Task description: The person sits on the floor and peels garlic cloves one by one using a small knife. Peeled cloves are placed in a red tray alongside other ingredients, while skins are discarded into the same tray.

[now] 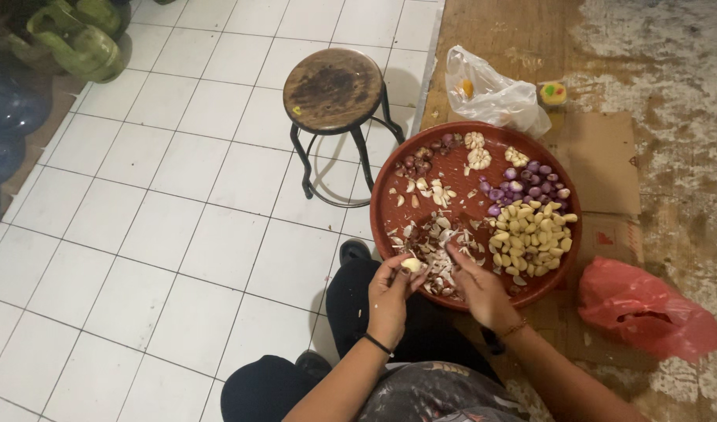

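My left hand (pixel 390 293) pinches a pale garlic clove (pixel 411 265) at the near rim of a round red tray (pixel 390 168). My right hand (pixel 477 287) reaches over the tray's near edge, its fingertips in a heap of papery skins (pixel 437 242). On the tray lie a pile of peeled garlic cloves (pixel 530 233), peeled purple shallots (pixel 526 182), unpeeled shallots (pixel 419 160) and garlic bulbs (pixel 476 150). What the right hand's fingers hold, if anything, is hidden.
A round wooden stool (pixel 333 87) on black metal legs stands on the white tiles left of the tray. A clear plastic bag (pixel 491 98) lies behind the tray, a red plastic bag (pixel 644 306) to its right on cardboard. Green gas cylinders (pixel 73 35) sit far left.
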